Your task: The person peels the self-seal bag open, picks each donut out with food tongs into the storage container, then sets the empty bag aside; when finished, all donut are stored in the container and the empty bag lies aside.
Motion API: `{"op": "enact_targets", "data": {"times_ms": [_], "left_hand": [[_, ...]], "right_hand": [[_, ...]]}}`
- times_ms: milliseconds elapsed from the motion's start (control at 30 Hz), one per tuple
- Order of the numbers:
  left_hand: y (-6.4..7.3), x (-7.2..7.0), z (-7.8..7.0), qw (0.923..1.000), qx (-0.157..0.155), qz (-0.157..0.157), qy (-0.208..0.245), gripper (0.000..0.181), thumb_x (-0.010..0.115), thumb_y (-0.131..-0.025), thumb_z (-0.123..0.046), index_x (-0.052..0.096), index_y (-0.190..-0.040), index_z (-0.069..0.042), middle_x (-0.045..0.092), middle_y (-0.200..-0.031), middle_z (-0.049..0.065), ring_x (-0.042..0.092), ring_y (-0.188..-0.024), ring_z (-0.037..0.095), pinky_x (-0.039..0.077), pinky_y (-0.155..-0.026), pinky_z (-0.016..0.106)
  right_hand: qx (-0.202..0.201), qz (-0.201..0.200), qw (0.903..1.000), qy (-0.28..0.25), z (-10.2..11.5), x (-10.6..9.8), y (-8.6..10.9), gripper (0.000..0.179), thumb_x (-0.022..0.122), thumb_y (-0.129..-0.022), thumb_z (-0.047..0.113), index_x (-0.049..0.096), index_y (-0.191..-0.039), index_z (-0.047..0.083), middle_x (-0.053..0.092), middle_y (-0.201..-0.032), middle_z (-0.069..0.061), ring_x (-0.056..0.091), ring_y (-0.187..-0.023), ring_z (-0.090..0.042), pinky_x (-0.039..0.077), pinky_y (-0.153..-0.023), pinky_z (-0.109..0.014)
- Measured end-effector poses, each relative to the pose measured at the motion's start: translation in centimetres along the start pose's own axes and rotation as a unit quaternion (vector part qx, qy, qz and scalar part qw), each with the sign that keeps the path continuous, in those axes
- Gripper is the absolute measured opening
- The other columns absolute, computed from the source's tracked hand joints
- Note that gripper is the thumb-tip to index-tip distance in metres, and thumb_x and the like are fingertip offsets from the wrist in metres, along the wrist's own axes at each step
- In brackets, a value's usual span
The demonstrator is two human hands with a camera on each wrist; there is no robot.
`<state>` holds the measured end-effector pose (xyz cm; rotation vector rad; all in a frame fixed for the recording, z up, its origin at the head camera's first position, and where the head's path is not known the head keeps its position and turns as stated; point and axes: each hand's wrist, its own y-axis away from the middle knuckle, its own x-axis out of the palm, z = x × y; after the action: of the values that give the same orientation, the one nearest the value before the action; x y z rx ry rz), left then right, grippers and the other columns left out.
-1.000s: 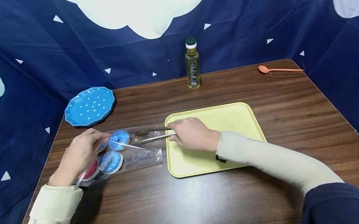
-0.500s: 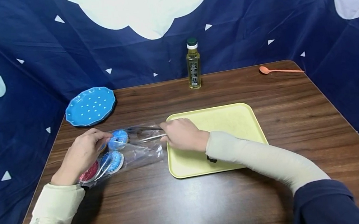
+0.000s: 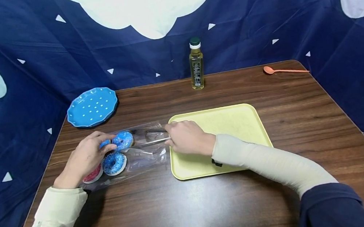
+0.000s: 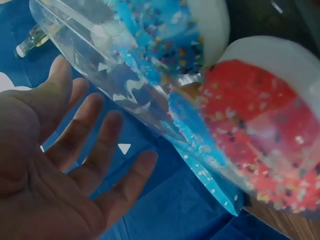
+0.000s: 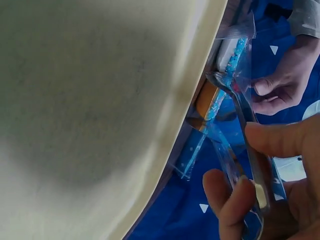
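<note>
A clear plastic bag (image 3: 145,161) lies on the table with sprinkled toy donuts inside. Two blue donuts show clearly, a rear blue donut (image 3: 125,137) and a front blue donut (image 3: 108,167); a red donut (image 3: 93,175) and another blue one are partly covered by my left hand (image 3: 85,157). That hand hovers over the bag, thumb and fingers spread; the left wrist view shows nothing in its palm. My right hand (image 3: 189,138) grips metal tongs (image 5: 246,111), whose arms stand apart and point left into the bag's mouth, towards the rear blue donut.
A yellow tray (image 3: 221,115) lies under my right hand and forearm. Blue dotted plates (image 3: 92,107) stand at the back left, a bottle of yellow oil (image 3: 196,68) at the back, and an orange spoon (image 3: 284,70) at the back right.
My left thumb and fingers, earlier pinched together at the bag, have parted, and the film has sunk lower. My right hand with the tongs has shifted slightly left, further into the bag.
</note>
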<state>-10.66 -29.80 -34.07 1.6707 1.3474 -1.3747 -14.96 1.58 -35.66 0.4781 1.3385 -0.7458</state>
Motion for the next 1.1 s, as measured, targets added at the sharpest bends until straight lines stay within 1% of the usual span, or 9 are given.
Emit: {"op": "enact_targets", "data": {"times_ms": [167, 300, 400, 500, 600, 767, 867, 967, 1100], "left_hand": [[-0.1, 0.3, -0.1, 0.9996, -0.012, 0.024, -0.004, 0.032, 0.077, -0.09, -0.015, 0.071, -0.117, 0.001, 0.065, -0.118, 0.021, 0.059, -0.112, 0.043, 0.046, -0.092, 0.062], [-0.1, 0.5, -0.3, 0.9981, -0.042, 0.041, -0.017, 0.03, 0.076, -0.091, -0.017, 0.072, -0.117, -0.003, 0.064, -0.122, 0.019, 0.058, -0.114, 0.044, 0.047, -0.088, 0.065], [0.0, 0.6, -0.4, 0.9978, -0.049, 0.037, -0.024, 0.023, 0.074, -0.093, -0.015, 0.074, -0.113, -0.004, 0.065, -0.119, 0.017, 0.061, -0.11, 0.043, 0.049, -0.083, 0.064], [0.1, 0.7, -0.3, 0.999, -0.037, 0.014, -0.023, 0.016, 0.073, -0.093, -0.011, 0.075, -0.107, -0.004, 0.068, -0.112, 0.016, 0.064, -0.104, 0.041, 0.051, -0.08, 0.061], [0.2, 0.8, -0.1, 0.9997, -0.012, -0.014, -0.018, 0.011, 0.073, -0.093, -0.007, 0.076, -0.103, -0.003, 0.069, -0.103, 0.015, 0.067, -0.095, 0.037, 0.053, -0.078, 0.058], [0.4, 0.6, 0.1, 0.9987, 0.021, -0.045, -0.007, 0.005, 0.07, -0.093, 0.0, 0.073, -0.097, -0.001, 0.068, -0.093, 0.012, 0.066, -0.083, 0.029, 0.054, -0.074, 0.053], [0.2, 0.4, 0.2, 0.9978, 0.035, -0.057, -0.003, 0.007, 0.068, -0.093, 0.004, 0.072, -0.096, -0.001, 0.068, -0.093, 0.012, 0.065, -0.084, 0.028, 0.054, -0.073, 0.052], [-0.3, 0.4, 0.4, 0.9968, 0.046, -0.066, -0.004, 0.009, 0.067, -0.093, 0.007, 0.072, -0.097, 0.0, 0.069, -0.095, 0.013, 0.066, -0.086, 0.029, 0.054, -0.074, 0.052], [-0.6, 0.3, 0.4, 0.997, 0.043, -0.064, -0.004, 0.011, 0.067, -0.092, 0.008, 0.072, -0.098, 0.0, 0.069, -0.097, 0.014, 0.066, -0.089, 0.031, 0.053, -0.076, 0.052]], "right_hand": [[0.009, 0.011, 0.9999, 0.009, 0.1, 0.0, -0.1, 0.045, 0.068, -0.094, 0.041, 0.064, -0.117, 0.002, 0.066, -0.095, -0.005, 0.061, -0.068, -0.018, 0.052, -0.052, -0.031], [0.013, 0.008, 0.9998, 0.015, 0.2, -0.1, -0.3, 0.048, 0.068, -0.095, 0.046, 0.065, -0.116, 0.002, 0.067, -0.096, -0.006, 0.065, -0.073, -0.021, 0.054, -0.057, -0.033], [0.013, 0.009, 0.9997, 0.019, 0.3, -0.1, -0.3, 0.047, 0.067, -0.096, 0.045, 0.066, -0.116, 0.003, 0.069, -0.1, -0.006, 0.067, -0.078, -0.022, 0.056, -0.061, -0.035], [0.012, 0.008, 0.9998, 0.013, 0.3, -0.2, -0.1, 0.044, 0.067, -0.097, 0.044, 0.067, -0.116, 0.003, 0.069, -0.1, -0.006, 0.067, -0.079, -0.022, 0.056, -0.061, -0.036], [0.012, -0.001, 0.9999, 0.01, 0.3, -0.2, 0.4, 0.039, 0.067, -0.096, 0.042, 0.068, -0.111, 0.005, 0.068, -0.097, -0.005, 0.066, -0.076, -0.023, 0.056, -0.059, -0.038], [0.017, -0.024, 0.9994, 0.017, 0.3, -0.3, 1.2, 0.035, 0.069, -0.096, 0.042, 0.07, -0.104, 0.008, 0.068, -0.094, -0.003, 0.066, -0.072, -0.023, 0.056, -0.057, -0.039], [0.024, -0.032, 0.999, 0.023, 0.7, -0.4, 1.4, 0.035, 0.069, -0.095, 0.042, 0.069, -0.101, 0.008, 0.068, -0.091, -0.004, 0.066, -0.069, -0.024, 0.056, -0.057, -0.039], [0.027, -0.026, 0.9989, 0.025, 1.2, -0.5, 1.4, 0.035, 0.067, -0.096, 0.042, 0.068, -0.101, 0.007, 0.067, -0.092, -0.005, 0.066, -0.069, -0.025, 0.056, -0.056, -0.039], [0.029, -0.022, 0.9989, 0.03, 1.6, -0.6, 1.6, 0.037, 0.066, -0.097, 0.043, 0.069, -0.104, 0.007, 0.068, -0.095, -0.005, 0.066, -0.071, -0.024, 0.056, -0.056, -0.038]]}}
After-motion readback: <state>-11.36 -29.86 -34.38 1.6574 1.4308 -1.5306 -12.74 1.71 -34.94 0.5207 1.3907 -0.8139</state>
